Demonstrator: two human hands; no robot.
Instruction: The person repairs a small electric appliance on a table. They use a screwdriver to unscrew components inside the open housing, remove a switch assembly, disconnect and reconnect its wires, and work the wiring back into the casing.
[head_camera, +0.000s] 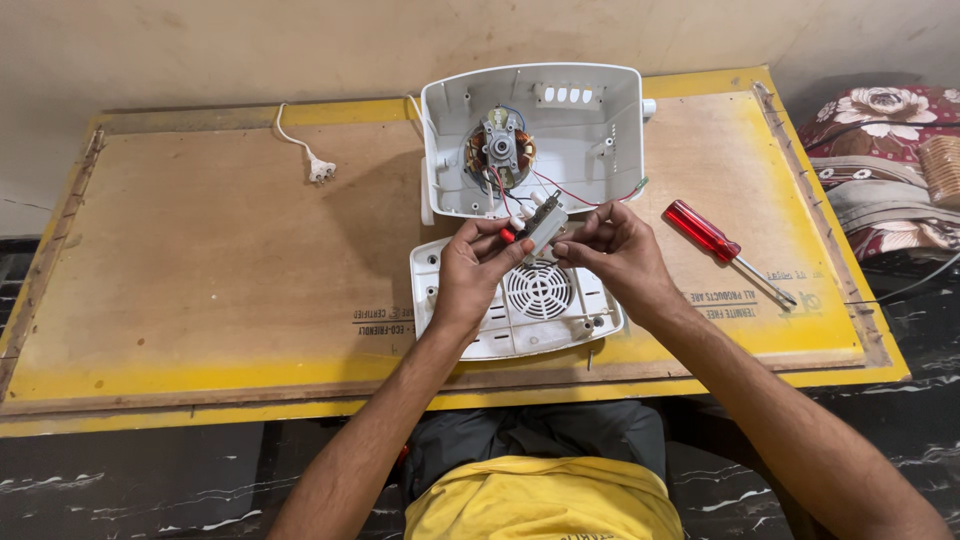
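Left hand (478, 268) and right hand (612, 250) both pinching small grey switch part (545, 226), grip narrow, held just above white vented cover (520, 305). Red wires running from part into open white housing (535, 135) with motor (499, 152). Cover overhanging near edge of worktop (200, 260). Red screwdriver (715, 238) right, apart. Plug (320, 170) far left; wide bare board between.
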